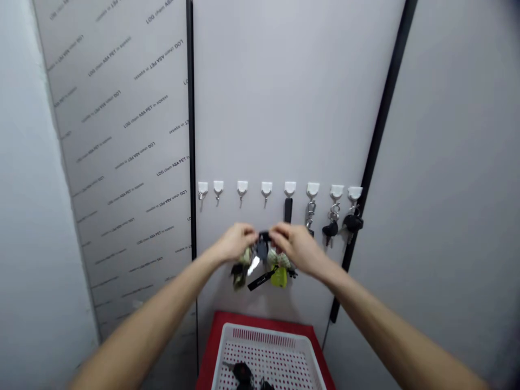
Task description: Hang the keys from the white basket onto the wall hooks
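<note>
Both of my hands are raised in front of the wall, below the row of hooks. My left hand (239, 241) is closed in a pinch on a bunch of keys (261, 249). From the other side, my right hand (297, 245) pinches the same bunch at a small black piece. Below the hands dangle a black strap (262, 279) with small lettering, a yellow-green tag (279, 277), and blurred dark and olive pieces. Whether the tag belongs to the held bunch or to the set on the hook behind my right hand, I cannot tell.
Several white hooks (267, 188) run across the wall. A black strap (288, 209), a metal chain (310, 209) and key sets (331, 227) (353, 222) hang toward the right. Below, a white perforated basket (264, 337) holding dark keys (242, 372) sits on a red surface (208, 352).
</note>
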`<state>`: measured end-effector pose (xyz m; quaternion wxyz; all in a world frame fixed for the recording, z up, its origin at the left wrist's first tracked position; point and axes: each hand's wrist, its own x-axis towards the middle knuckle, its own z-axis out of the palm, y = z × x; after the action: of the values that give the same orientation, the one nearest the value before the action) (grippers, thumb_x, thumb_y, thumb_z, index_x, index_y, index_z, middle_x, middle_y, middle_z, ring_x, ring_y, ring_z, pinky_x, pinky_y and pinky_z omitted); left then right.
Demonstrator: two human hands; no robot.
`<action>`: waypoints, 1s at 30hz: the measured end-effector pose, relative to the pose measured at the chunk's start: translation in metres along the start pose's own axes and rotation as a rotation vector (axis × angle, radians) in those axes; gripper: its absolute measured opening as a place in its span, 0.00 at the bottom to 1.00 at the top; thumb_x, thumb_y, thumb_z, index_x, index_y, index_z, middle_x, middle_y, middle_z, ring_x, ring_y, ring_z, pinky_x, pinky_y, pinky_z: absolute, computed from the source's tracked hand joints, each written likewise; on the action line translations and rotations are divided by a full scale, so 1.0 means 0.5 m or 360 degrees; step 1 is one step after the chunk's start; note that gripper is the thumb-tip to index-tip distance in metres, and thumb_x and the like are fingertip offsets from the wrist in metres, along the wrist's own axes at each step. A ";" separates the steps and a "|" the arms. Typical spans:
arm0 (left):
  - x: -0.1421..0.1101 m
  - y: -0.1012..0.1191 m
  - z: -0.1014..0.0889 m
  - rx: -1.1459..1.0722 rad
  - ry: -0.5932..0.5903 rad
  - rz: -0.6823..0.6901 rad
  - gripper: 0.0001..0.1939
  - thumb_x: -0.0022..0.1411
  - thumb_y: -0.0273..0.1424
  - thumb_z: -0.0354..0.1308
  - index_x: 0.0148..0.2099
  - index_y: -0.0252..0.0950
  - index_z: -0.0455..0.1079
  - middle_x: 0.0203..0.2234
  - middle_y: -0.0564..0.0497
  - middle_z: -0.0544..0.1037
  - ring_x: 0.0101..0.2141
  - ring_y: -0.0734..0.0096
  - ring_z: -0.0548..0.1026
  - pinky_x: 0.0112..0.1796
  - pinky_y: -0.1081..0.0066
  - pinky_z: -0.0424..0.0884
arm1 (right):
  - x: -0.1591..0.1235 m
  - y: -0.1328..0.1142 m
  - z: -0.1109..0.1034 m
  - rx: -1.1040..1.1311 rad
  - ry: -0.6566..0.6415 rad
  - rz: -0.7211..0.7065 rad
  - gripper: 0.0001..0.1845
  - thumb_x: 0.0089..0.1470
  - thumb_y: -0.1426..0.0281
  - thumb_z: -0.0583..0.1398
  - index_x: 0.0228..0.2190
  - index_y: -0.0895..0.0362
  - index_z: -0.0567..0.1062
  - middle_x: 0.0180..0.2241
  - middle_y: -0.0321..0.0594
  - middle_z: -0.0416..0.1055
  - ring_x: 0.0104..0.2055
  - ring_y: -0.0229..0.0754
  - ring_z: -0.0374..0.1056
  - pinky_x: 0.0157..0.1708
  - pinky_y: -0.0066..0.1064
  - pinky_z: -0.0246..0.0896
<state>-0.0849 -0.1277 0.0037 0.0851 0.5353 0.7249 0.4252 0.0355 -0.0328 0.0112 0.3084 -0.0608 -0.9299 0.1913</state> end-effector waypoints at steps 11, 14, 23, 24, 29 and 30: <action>-0.192 -0.211 0.281 0.0384 -0.0426 -0.0385 0.13 0.47 0.27 0.41 0.30 0.35 0.66 0.26 0.50 0.72 0.30 0.72 0.67 0.30 0.76 0.60 | -0.277 0.146 0.234 -0.0053 -0.0581 0.0459 0.12 0.41 0.76 0.47 0.22 0.57 0.69 0.20 0.35 0.67 0.24 0.34 0.61 0.23 0.22 0.50; -0.196 -0.206 0.286 0.0645 -0.0594 -0.0393 0.14 0.46 0.27 0.42 0.31 0.37 0.67 0.29 0.48 0.73 0.33 0.66 0.68 0.32 0.72 0.60 | -0.270 0.151 0.225 -0.0071 -0.0616 0.0461 0.12 0.40 0.76 0.47 0.21 0.57 0.70 0.20 0.35 0.68 0.24 0.35 0.62 0.23 0.22 0.51; -0.066 -0.051 0.167 0.0361 -0.0022 0.0162 0.12 0.49 0.32 0.42 0.32 0.36 0.65 0.27 0.51 0.71 0.28 0.73 0.67 0.29 0.75 0.60 | -0.074 0.118 -0.013 -0.0165 0.0771 0.0457 0.17 0.44 0.64 0.48 0.33 0.62 0.67 0.32 0.44 0.67 0.31 0.38 0.62 0.32 0.27 0.54; -0.039 -0.024 0.154 0.0278 0.0137 0.0215 0.13 0.50 0.34 0.42 0.34 0.36 0.64 0.27 0.51 0.71 0.28 0.74 0.67 0.30 0.75 0.60 | -0.052 0.116 -0.033 -0.0258 0.0874 0.0479 0.18 0.43 0.63 0.49 0.34 0.62 0.66 0.33 0.45 0.67 0.31 0.39 0.62 0.32 0.28 0.54; 0.075 0.059 0.148 0.0170 0.0636 0.0093 0.18 0.46 0.37 0.47 0.40 0.35 0.60 0.31 0.48 0.69 0.31 0.71 0.65 0.31 0.73 0.60 | 0.007 0.117 -0.059 -0.0630 0.0805 0.0786 0.15 0.42 0.62 0.49 0.29 0.58 0.68 0.26 0.42 0.68 0.29 0.41 0.63 0.25 0.28 0.52; 0.090 0.065 0.153 0.0166 0.0640 0.0067 0.16 0.46 0.36 0.47 0.38 0.34 0.61 0.28 0.48 0.69 0.30 0.71 0.66 0.29 0.73 0.60 | 0.010 0.117 -0.058 -0.0654 0.0766 0.0822 0.14 0.42 0.62 0.48 0.25 0.57 0.68 0.24 0.42 0.68 0.27 0.40 0.62 0.23 0.27 0.51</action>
<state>-0.0365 -0.0471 -0.0061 -0.0979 0.4585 0.7369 0.4870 0.0484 0.0315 0.0123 0.4405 -0.3957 -0.8041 0.0528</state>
